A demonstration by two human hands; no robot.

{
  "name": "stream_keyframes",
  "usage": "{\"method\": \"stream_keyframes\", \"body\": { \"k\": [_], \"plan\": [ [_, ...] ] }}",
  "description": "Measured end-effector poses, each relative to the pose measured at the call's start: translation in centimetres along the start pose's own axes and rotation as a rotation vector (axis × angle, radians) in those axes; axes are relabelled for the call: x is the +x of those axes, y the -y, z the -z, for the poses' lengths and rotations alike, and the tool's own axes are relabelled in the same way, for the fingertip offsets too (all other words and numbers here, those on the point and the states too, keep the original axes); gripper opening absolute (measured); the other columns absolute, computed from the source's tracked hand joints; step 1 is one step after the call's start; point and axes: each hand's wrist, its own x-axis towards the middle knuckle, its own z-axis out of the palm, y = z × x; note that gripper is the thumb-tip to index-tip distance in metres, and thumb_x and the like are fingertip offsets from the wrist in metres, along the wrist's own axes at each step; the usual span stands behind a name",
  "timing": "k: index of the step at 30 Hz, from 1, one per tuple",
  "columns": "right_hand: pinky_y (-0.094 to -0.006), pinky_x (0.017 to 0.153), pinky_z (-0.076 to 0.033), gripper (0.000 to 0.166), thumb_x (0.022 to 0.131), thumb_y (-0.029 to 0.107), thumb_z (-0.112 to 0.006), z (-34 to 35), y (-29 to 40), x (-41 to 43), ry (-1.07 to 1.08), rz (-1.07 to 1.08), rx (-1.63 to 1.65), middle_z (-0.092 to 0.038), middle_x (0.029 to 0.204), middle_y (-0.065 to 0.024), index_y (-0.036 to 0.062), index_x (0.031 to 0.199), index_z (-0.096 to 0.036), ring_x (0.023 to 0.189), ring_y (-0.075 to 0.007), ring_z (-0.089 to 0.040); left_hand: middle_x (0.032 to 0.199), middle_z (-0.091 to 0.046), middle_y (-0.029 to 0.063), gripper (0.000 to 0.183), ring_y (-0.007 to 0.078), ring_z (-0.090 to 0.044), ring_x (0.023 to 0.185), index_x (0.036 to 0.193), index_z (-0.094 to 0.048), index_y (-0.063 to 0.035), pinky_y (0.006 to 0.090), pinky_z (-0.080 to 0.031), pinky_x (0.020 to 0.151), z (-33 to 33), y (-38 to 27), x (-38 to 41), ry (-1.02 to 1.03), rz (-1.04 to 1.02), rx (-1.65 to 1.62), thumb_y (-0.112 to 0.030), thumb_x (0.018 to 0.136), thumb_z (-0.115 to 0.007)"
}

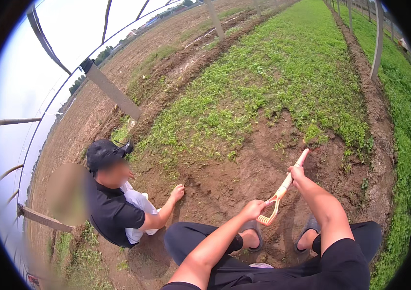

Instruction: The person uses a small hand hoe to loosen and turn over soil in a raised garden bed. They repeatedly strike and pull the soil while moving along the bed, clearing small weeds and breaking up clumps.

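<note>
A short tool with a pale shaft [286,183] and an orange-and-cream D-shaped handle [273,214] slants across the bare soil before me. My left hand [254,209] grips the handle's upper side. Farther along, my right hand [296,173] is closed around the shaft. The tool's far end meets the soil beside a clump of green seedlings [313,132]; its working head is hidden or too small to make out. Past it, the edge of a bed of low leafy plants [263,76] borders the dug brown soil [223,185].
A co-worker [118,195] in a black cap squats at my left, one hand [178,192] low over the soil. Concrete posts [113,92] line the left side, and another post [376,43] stands at right. A soil ridge [375,108] runs along the right. My shoes [310,226] flank the handle.
</note>
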Motion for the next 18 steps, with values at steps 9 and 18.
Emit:
{"method": "stream_keyframes", "body": {
  "k": [9,18],
  "plan": [
    [-0.0368,0.053,-0.05,0.035,0.078,0.009,-0.069,-16.1,22.5,-7.9,0.411,0.539,-0.283,-0.056,0.081,-0.0093,0.0023,0.103,-0.046,0.058,-0.0198,-0.058,0.054,-0.046,-0.002,0.044,0.0081,-0.042,0.043,0.078,-0.054,-0.0075,0.0249,-0.033,0.04,1.7,-12.7,0.5,-0.341,-0.2,-0.616,-0.042,0.103,-0.042],
    [-0.038,0.055,-0.05,0.03,0.079,0.007,-0.063,-2.7,10.2,-3.8,0.31,0.118,0.018,-0.054,0.083,-0.0111,0.0019,0.103,-0.046,0.063,-0.0219,-0.058,0.061,-0.054,0.0015,0.045,0.0132,-0.051,0.05,0.078,-0.059,-0.0037,0.0305,-0.042,0.047,-4.6,-6.0,-0.7,-0.11,-0.061,-0.318,-0.04,0.101,-0.045]
  ]
}}
